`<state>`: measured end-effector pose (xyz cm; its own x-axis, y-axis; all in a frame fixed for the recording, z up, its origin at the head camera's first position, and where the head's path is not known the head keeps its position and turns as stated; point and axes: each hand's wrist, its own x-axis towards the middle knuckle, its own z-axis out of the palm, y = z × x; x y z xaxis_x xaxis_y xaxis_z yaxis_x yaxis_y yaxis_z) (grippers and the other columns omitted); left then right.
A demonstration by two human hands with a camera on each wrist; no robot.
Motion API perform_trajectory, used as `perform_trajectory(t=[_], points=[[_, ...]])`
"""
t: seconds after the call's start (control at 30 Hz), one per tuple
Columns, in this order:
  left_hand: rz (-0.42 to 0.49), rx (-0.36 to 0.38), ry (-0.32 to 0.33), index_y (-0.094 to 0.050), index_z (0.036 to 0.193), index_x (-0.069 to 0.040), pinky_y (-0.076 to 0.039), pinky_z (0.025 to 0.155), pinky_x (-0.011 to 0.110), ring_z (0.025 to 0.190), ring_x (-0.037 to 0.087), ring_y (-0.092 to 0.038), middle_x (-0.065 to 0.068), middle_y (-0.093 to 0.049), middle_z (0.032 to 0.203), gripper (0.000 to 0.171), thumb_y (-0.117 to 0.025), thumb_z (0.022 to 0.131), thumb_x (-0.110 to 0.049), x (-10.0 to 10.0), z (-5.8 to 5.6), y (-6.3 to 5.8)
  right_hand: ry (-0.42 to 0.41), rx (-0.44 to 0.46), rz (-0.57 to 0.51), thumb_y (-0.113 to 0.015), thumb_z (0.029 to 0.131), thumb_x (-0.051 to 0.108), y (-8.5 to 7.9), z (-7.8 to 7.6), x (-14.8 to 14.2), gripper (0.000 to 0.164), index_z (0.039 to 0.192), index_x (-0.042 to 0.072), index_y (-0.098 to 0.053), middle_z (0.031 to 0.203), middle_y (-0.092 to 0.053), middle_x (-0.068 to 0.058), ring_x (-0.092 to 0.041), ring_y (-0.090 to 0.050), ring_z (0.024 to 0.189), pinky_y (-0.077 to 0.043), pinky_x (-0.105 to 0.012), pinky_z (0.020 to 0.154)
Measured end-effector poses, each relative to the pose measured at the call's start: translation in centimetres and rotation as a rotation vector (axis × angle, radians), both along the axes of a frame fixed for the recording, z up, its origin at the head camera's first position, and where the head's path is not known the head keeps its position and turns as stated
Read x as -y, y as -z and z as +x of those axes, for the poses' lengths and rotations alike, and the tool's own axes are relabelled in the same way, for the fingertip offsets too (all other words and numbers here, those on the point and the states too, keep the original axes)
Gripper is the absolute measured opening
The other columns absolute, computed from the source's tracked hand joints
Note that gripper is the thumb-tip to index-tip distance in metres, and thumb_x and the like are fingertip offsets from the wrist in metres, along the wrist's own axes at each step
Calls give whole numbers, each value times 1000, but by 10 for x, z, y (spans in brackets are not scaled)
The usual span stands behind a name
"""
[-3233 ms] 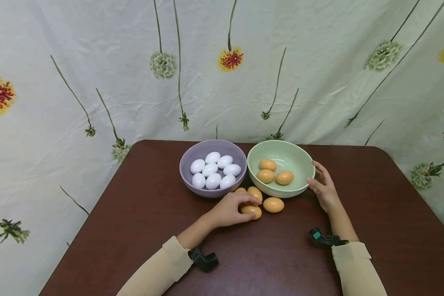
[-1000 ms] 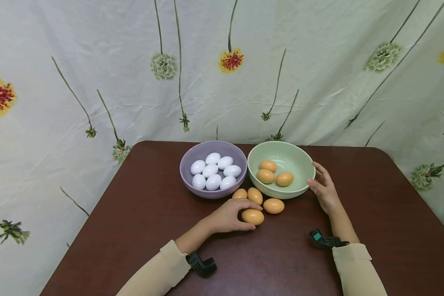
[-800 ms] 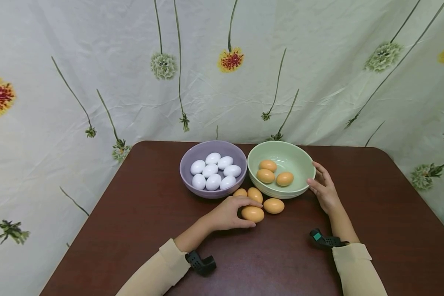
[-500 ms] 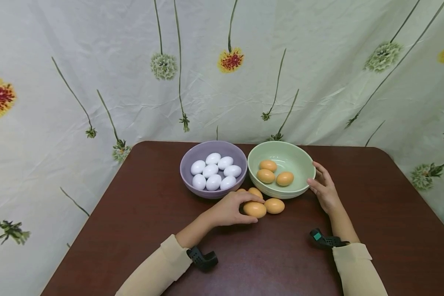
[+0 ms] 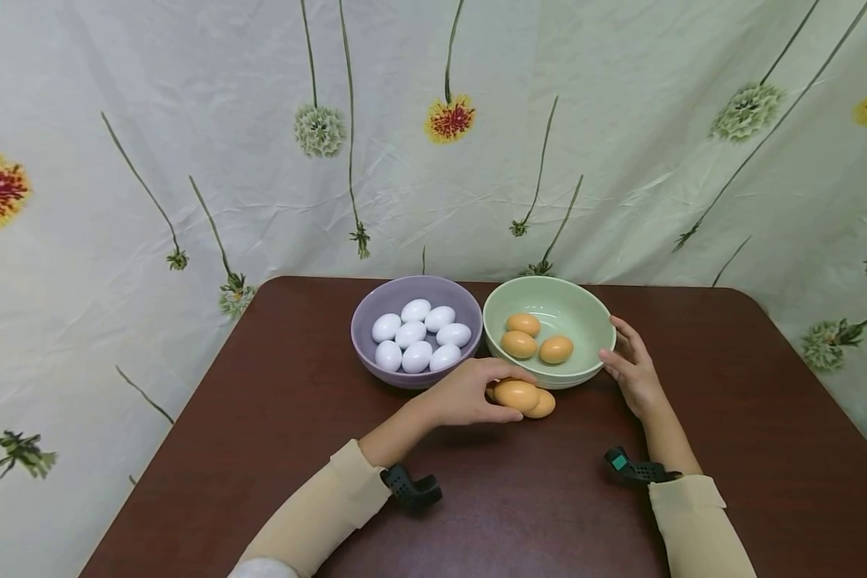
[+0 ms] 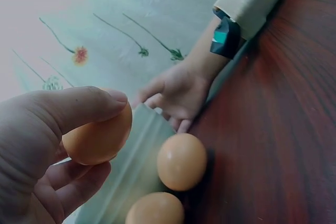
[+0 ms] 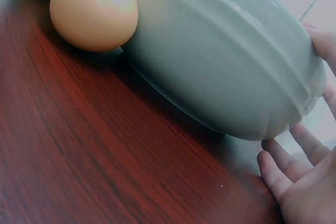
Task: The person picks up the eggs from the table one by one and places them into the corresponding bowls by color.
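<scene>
My left hand (image 5: 470, 393) pinches a brown egg (image 5: 516, 396) between thumb and fingers, in front of the green bowl (image 5: 549, 299). In the left wrist view the held egg (image 6: 100, 135) is raised in front of the bowl's wall. Another brown egg (image 5: 544, 405) lies on the table just behind it, and more are largely hidden by the hand. Inside the green bowl sit three brown eggs (image 5: 556, 349). My right hand (image 5: 634, 373) grips the bowl's right side, thumb at the rim and fingers along the outer wall (image 7: 226, 61).
A purple bowl (image 5: 364, 353) holding several white eggs (image 5: 410, 334) stands against the green one on its left. Both rest on a dark red-brown table (image 5: 274, 401). A flower-printed cloth (image 5: 433, 185) hangs behind the table's far edge.
The left hand first hovered around the front egg on the table; now it has lifted that egg and carried it right and toward the green bowl. The right hand stays put.
</scene>
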<state>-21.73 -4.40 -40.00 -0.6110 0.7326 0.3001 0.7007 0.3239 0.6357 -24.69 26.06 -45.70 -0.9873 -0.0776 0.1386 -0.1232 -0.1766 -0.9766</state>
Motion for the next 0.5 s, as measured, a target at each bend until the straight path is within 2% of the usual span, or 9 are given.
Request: perform_trajectory(t=[0.23, 0.5], points=[[26, 4, 20, -68, 122, -12, -43, 90, 20, 104, 3, -57, -2, -67, 117, 44, -81, 80, -18, -8, -7, -11, 1, 0, -2, -57, 96, 4, 0, 0, 0, 56, 147, 17, -36, 137, -34, -4, -14, -49, 113, -46, -19, 86], [25, -10, 11, -67, 121, -10, -44, 86, 19, 100, 5, -57, -1, -66, 116, 44, -81, 80, -19, -19, -15, -19, 1, -3, -12, -57, 96, 3, 1, -1, 0, 56, 147, 17, -37, 136, -34, -4, -12, -50, 111, -46, -20, 86]])
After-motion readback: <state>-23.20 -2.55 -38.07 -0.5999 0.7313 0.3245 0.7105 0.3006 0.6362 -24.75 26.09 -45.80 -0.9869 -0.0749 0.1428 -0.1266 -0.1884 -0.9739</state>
